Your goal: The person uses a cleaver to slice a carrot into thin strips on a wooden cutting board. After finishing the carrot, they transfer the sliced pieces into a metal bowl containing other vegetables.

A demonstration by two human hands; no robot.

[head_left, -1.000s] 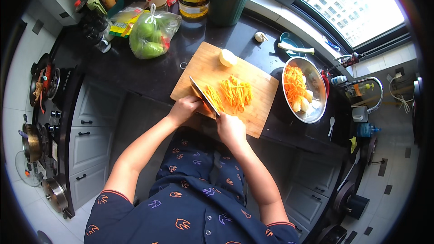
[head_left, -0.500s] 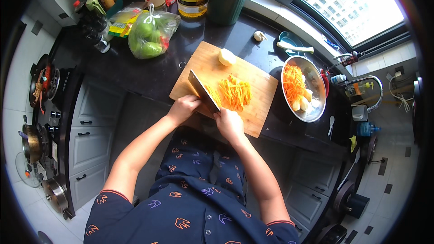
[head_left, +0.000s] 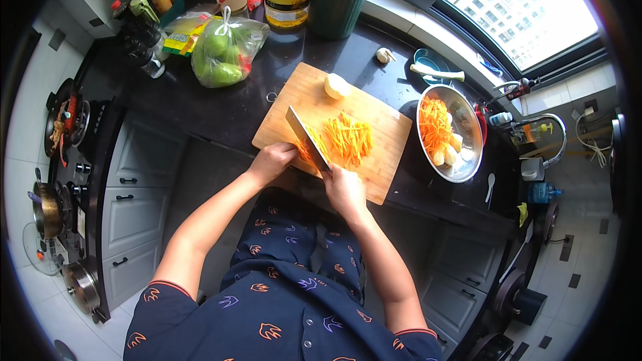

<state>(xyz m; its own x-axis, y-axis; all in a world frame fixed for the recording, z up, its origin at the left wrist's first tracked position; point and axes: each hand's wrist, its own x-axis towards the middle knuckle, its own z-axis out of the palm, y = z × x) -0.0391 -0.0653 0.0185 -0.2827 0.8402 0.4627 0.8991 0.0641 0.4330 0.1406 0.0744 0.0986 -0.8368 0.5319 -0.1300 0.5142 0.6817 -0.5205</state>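
On the wooden cutting board (head_left: 294, 87) lies a pile of orange carrot strips (head_left: 350, 138), with a pale peeled potato (head_left: 336, 86) beyond it. My right hand (head_left: 346, 188) is closed round the handle of a kitchen knife (head_left: 305, 132), which mostly hides the handle. The blade stands on edge over the board, slanting from far left to near right, left of the pile. My left hand (head_left: 274, 162) is closed at the board's near-left edge. Its fingertips press on orange carrot slices (head_left: 305, 152) beside the blade; the knuckles partly cover them.
A steel bowl (head_left: 476, 135) of carrot strips and pale peeled pieces stands right of the board. Behind it lie a garlic bulb (head_left: 384, 55) and a blue-green dish (head_left: 431, 60). A bag of green vegetables (head_left: 224, 60), an oil jug (head_left: 287, 0) and a utensil holder (head_left: 336, 10) line the back.
The knife and my right hand have shifted a little to the right, away from my left hand. More orange carrot shows between the left fingertips and the blade.
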